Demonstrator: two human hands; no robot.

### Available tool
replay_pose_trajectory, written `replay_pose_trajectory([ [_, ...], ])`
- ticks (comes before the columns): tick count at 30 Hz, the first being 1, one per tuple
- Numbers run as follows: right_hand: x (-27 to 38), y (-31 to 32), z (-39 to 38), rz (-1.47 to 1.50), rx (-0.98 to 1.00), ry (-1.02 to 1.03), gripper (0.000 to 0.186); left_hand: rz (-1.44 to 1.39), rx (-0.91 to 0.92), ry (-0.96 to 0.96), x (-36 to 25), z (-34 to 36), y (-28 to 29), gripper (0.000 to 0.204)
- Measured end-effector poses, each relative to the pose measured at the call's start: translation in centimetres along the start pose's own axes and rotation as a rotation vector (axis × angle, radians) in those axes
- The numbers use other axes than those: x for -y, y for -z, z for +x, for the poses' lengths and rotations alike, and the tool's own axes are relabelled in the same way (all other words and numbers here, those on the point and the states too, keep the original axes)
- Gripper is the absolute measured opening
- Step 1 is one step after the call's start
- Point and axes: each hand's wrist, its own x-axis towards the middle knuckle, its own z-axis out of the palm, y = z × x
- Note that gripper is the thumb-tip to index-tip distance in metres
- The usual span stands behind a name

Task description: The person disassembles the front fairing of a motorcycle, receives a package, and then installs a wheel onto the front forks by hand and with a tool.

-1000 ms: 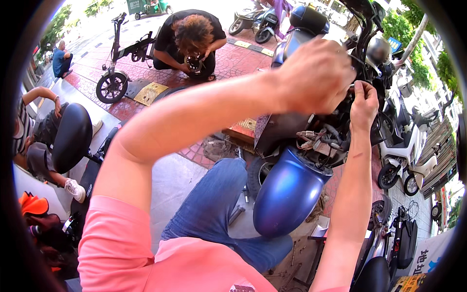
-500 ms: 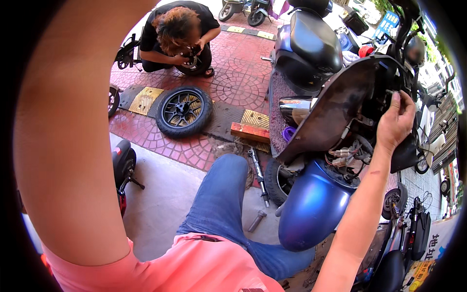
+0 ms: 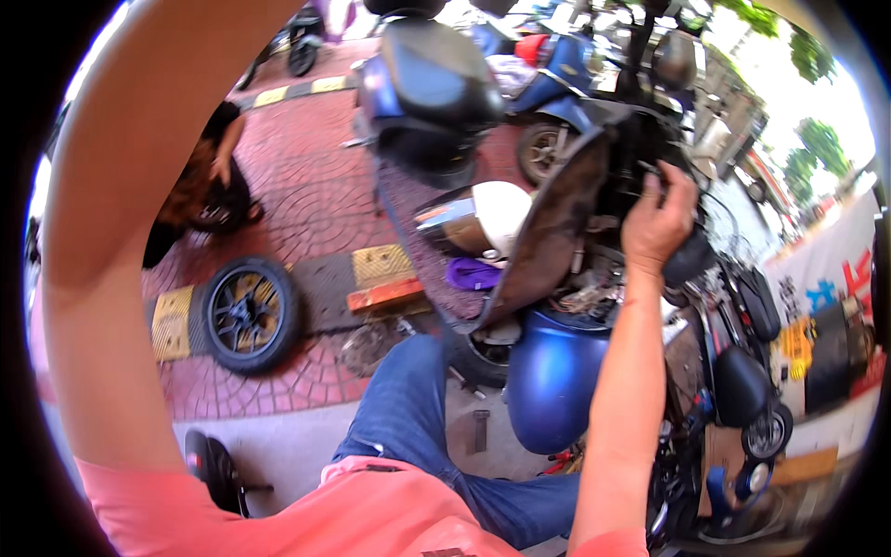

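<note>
My right hand (image 3: 661, 218) reaches into the opened front of a scooter, beside the dark inner panel (image 3: 557, 218). Its fingers are bent together near the steering column; what they pinch is too blurred to make out. Below the wrist, loose wires and connectors (image 3: 591, 290) spill out above the glossy blue front fender (image 3: 554, 381). My left arm (image 3: 107, 306) rises along the left side and leaves the picture at the top, so that hand is out of sight. The scooter's black seat (image 3: 441, 74) stands farther back. A white helmet (image 3: 504, 218) and a purple cloth-like thing (image 3: 475, 274) lie on its footboard.
A loose wheel with tyre (image 3: 251, 316) lies on a yellow-black ramp strip at left. Beyond it a person (image 3: 223, 153) crouches over another wheel. A red block (image 3: 385, 295) and a bolt-like metal piece (image 3: 480, 430) lie nearby. More scooters stand right (image 3: 742, 385) and behind.
The view has swung to the right, so the scooter and loose wheel sit farther left. My right hand remains at the scooter's front. The crouching person is now partly behind my left arm.
</note>
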Motion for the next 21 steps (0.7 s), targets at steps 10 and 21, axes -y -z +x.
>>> replay_pose_trajectory([
  [10,-0.3,2.8,-1.2,0.010,-0.046,-0.093,0.024,-0.289,-0.167,-0.080,2.2,-2.3,-10.0,0.037],
  [21,3.0,0.5,-1.0,0.134,-0.073,-0.149,0.025,-0.248,-0.139,-0.074,8.7,-4.4,-18.4,0.041],
])
